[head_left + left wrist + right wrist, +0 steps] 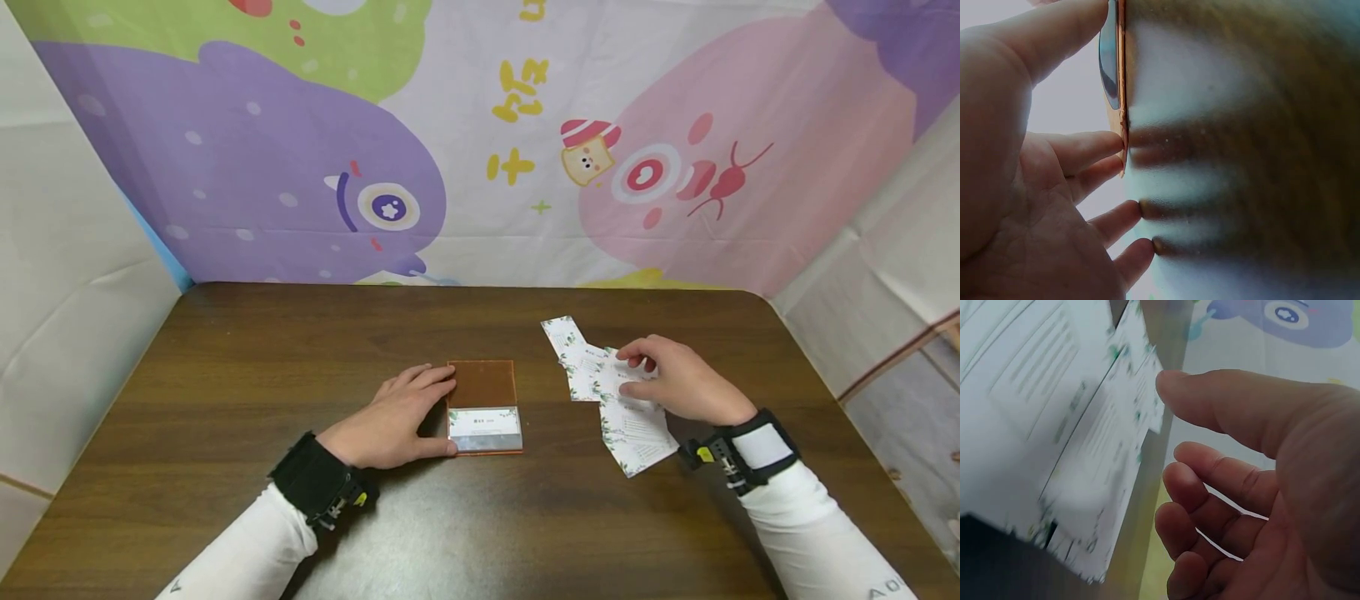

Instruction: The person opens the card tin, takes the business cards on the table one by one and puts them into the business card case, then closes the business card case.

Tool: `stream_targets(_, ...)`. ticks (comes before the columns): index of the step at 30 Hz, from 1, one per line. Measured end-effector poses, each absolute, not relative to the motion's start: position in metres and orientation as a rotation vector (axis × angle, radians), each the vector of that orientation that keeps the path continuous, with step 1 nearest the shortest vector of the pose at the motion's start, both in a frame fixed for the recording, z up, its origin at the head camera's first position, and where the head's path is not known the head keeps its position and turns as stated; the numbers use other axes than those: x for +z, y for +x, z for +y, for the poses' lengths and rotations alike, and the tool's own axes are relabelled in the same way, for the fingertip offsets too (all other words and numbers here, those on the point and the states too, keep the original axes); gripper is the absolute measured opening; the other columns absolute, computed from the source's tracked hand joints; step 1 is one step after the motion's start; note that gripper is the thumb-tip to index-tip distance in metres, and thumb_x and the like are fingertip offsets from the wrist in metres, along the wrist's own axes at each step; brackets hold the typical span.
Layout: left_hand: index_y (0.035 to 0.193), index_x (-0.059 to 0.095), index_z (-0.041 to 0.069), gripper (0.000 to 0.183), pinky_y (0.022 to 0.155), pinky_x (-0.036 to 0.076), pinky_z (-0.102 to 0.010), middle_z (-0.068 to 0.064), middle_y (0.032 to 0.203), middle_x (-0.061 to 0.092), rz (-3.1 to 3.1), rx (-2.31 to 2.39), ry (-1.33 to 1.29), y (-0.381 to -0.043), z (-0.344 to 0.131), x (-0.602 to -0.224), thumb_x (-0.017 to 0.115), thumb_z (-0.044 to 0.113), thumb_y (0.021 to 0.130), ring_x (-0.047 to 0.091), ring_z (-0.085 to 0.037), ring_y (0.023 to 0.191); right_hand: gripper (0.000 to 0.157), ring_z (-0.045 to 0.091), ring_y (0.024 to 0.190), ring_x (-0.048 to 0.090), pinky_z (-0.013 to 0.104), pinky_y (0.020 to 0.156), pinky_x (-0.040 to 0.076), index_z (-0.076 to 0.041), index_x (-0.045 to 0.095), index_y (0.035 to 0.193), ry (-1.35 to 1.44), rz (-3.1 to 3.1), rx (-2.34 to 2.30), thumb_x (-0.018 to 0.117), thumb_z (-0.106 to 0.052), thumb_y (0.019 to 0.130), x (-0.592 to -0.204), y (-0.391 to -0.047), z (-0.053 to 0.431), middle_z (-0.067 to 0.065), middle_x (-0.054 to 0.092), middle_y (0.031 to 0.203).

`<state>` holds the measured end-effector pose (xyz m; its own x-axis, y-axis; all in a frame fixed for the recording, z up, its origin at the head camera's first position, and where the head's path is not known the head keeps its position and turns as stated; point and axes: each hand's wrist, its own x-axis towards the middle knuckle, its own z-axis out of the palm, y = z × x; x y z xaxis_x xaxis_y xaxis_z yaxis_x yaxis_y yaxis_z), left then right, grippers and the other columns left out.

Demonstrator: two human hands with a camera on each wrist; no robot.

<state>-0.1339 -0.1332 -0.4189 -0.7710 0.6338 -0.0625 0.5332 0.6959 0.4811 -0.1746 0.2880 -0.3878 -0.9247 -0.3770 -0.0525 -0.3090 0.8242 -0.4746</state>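
A brown card holder (482,386) lies unfolded on the table, a white card with green leaves (483,422) tucked in its clear lower pocket. My left hand (401,421) rests along the holder's left side. Its thumb and index finger touch the holder's edge, while the last fingertips press on the tabletop in the left wrist view. To the right, several white leaf-printed cards (633,433) lie spread and overlapping. Over them hovers my right hand (686,383), its fingers loosely bent and nothing between thumb and fingers. The right wrist view shows a gap between that hand and the cards (1094,444).
The dark wooden table (300,350) carries both the holder and the cards. Behind its far edge hangs a cartoon-printed cloth (487,225). Pale sheets (75,275) flank the table on the left and right.
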Motion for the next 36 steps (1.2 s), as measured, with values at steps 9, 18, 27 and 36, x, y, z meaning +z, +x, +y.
stream_targets(9,0.161,0.043,0.002,0.088,0.12,0.026,-0.068,-0.013,0.171,0.033,2.685,0.652,0.936,-0.134,-0.134,-0.42,0.077,0.05,0.096,0.023,-0.042,0.158,0.046,0.028,0.095,0.059,0.043,0.082,0.049,0.004,0.071,0.123,-0.549,2.877,-0.647,0.089,-0.018,0.086,-0.398,-0.177,0.303,0.011,0.068,0.107)
stream_targets(18,0.161,0.044,0.002,0.088,0.119,0.027,-0.069,-0.013,0.171,0.033,2.687,0.655,0.937,-0.134,-0.134,-0.42,0.077,0.05,0.096,0.024,-0.042,0.157,0.047,0.027,0.091,0.057,0.039,0.077,0.046,0.004,0.071,0.121,-0.54,2.879,-0.616,0.091,-0.019,0.085,-0.399,-0.176,0.311,0.01,0.065,0.102)
stream_targets(27,0.161,0.044,0.002,0.088,0.119,0.027,-0.068,-0.013,0.17,0.033,2.69,0.647,0.939,-0.134,-0.133,-0.421,0.077,0.05,0.096,0.024,-0.042,0.157,0.05,0.027,0.091,0.056,0.039,0.076,0.047,0.004,0.072,0.12,-0.54,2.874,-0.596,0.093,-0.022,0.084,-0.402,-0.175,0.313,0.009,0.065,0.1)
stream_targets(36,0.162,0.043,0.002,0.087,0.119,0.027,-0.068,-0.013,0.171,0.033,2.685,0.648,0.933,-0.134,-0.133,-0.42,0.077,0.05,0.096,0.023,-0.042,0.158,0.045,0.027,0.09,0.057,0.039,0.076,0.048,0.002,0.071,0.116,-0.499,2.87,-0.606,0.093,-0.019,0.083,-0.405,-0.175,0.315,0.008,0.065,0.098)
